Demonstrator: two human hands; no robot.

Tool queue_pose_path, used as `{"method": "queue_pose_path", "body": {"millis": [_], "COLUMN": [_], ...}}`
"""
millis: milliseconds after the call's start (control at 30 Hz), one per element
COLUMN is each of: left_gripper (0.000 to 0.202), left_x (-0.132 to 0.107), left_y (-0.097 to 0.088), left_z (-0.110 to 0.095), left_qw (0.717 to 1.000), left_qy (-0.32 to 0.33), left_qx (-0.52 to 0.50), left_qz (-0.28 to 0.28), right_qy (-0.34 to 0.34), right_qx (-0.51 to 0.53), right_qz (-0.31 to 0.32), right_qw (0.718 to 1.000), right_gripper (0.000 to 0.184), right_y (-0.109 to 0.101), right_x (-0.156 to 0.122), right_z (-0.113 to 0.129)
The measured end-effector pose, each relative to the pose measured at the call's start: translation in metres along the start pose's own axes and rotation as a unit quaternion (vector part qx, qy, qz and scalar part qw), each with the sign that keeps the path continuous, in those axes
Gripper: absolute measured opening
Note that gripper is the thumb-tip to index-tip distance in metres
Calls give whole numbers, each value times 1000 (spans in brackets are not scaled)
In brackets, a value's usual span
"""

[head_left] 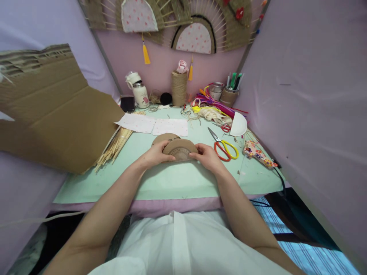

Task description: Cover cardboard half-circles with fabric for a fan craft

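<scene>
As both forearms reach over the table (177, 185), I see the left hand (154, 156) and right hand (207, 156) pinching a cardboard half-circle (185, 143) from either side, thumbs nearest me. It sits mid-table, a protractor (180, 153) against it.

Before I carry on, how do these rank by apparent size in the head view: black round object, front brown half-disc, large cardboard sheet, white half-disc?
Largest to smallest:
1. large cardboard sheet
2. front brown half-disc
3. white half-disc
4. black round object
</scene>
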State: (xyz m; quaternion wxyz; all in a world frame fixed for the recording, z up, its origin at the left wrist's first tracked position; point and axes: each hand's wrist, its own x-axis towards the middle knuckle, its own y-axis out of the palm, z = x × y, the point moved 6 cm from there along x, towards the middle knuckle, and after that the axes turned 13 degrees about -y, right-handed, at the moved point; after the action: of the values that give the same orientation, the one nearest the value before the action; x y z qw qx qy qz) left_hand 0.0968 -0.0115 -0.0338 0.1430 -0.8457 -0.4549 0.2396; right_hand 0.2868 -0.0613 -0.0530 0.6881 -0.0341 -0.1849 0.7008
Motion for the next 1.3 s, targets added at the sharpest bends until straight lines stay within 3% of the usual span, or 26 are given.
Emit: {"method": "queue_pose_path", "body": {"millis": [867,1300], "left_gripper": [49,52], "left_x": [-2,-4], "left_y": [-1,-1], "left_z": [1,2], "left_qw": [1000,996], "left_qy": [-15,-41], "left_qx": [0,-68], "left_qz": [-5,34], "right_qy": [-8,-21], "right_qx": [30,9], "right_qz": [16,-15], "right_qw": [999,1000], "right_gripper": [25,45], "right_y": [0,-9], "right_x": [-2,-2], "right_z": [0,0]}}
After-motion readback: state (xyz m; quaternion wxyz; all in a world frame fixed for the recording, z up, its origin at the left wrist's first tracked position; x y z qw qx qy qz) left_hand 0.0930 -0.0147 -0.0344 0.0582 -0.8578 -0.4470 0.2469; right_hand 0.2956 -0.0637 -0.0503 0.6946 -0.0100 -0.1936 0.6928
